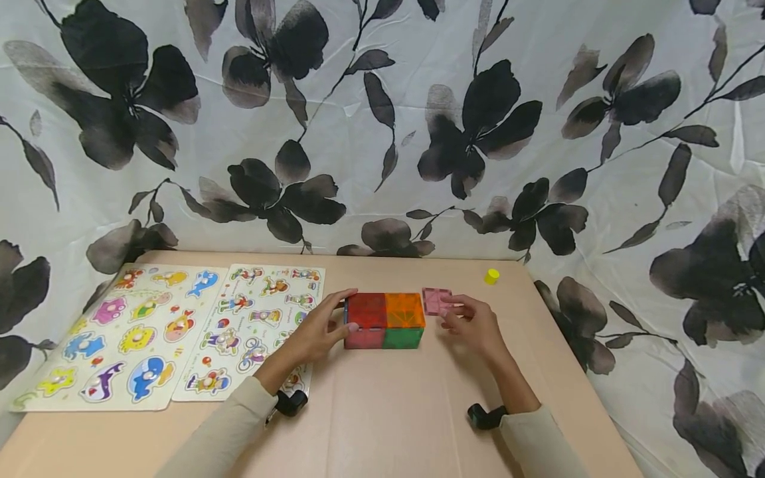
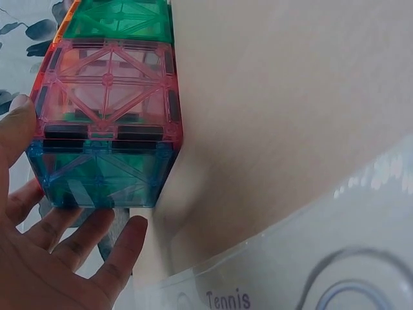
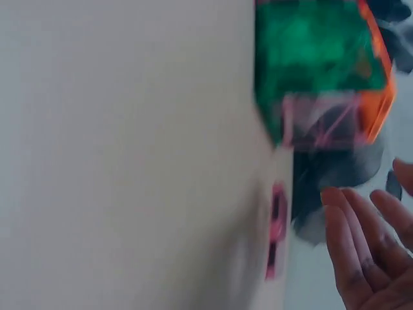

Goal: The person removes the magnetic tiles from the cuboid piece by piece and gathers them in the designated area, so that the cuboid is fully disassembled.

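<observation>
1. Left hand (image 1: 317, 325) grips the tile block (image 1: 382, 320) at its nine o'clock end.
2. Right hand (image 1: 475, 326), fingers loose, near pink tile (image 1: 433, 301), block's three o'clock.
3. Nine o'clock: sheet (image 2: 310, 265) reading "Tennis".

Creased white sheet backdrop (image 1: 352, 156), printed with grey-black flowers (image 1: 491, 99) and leafy stems (image 1: 379, 99), behind and right of pale, wood-coloured, straight-edged tabletop (image 1: 394, 411); light soft

Plain beige long sleeves (image 1: 230, 431); small black wrist-worn devices (image 1: 293, 403); bare fingers (image 2: 122, 253).
</observation>
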`<state>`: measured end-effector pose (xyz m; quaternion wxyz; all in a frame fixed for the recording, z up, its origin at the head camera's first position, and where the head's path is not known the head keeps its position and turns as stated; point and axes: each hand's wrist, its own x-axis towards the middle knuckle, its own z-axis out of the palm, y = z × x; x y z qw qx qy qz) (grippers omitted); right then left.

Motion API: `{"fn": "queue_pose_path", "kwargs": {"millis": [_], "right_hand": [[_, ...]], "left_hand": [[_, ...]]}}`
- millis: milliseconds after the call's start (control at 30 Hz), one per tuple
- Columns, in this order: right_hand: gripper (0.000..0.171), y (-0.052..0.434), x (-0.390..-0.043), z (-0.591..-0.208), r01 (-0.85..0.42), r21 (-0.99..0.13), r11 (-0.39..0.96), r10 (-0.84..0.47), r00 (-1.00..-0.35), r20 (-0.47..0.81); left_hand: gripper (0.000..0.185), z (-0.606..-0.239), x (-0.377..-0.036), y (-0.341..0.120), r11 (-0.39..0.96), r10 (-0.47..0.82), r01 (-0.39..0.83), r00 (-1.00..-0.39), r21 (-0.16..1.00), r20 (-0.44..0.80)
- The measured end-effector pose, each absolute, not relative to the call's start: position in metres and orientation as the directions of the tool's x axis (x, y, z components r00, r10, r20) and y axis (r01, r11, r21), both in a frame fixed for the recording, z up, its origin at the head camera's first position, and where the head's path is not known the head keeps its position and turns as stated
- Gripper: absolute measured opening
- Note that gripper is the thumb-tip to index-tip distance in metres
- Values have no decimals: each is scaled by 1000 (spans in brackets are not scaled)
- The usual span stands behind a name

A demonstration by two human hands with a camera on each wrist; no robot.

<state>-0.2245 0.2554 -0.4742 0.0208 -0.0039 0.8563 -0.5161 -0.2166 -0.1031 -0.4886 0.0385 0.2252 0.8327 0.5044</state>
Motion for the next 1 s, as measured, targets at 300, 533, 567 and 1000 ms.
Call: {"fn": "queue_pose_path", "kwargs": {"millis": [300, 533, 567, 1000], "right_hand": [[47, 223, -210, -470, -35, -941, 335, -177, -984, -26], [31, 210, -207, -465, -43, -951, 305, -109, -994, 10], [30, 209, -207, -463, -55, -952, 302, -105, -994, 24], [27, 223, -215, -444, -100, -959, 264, -22, -995, 98]], "left_hand": [[72, -487, -217, -103, 399, 410, 335, -898, 854, 160], [72, -487, -217, -103, 408, 411, 342, -897, 847, 165], [72, -488, -217, -104, 410, 411, 344, -897, 845, 166], [71, -487, -217, -104, 408, 411, 346, -896, 845, 168]]}}
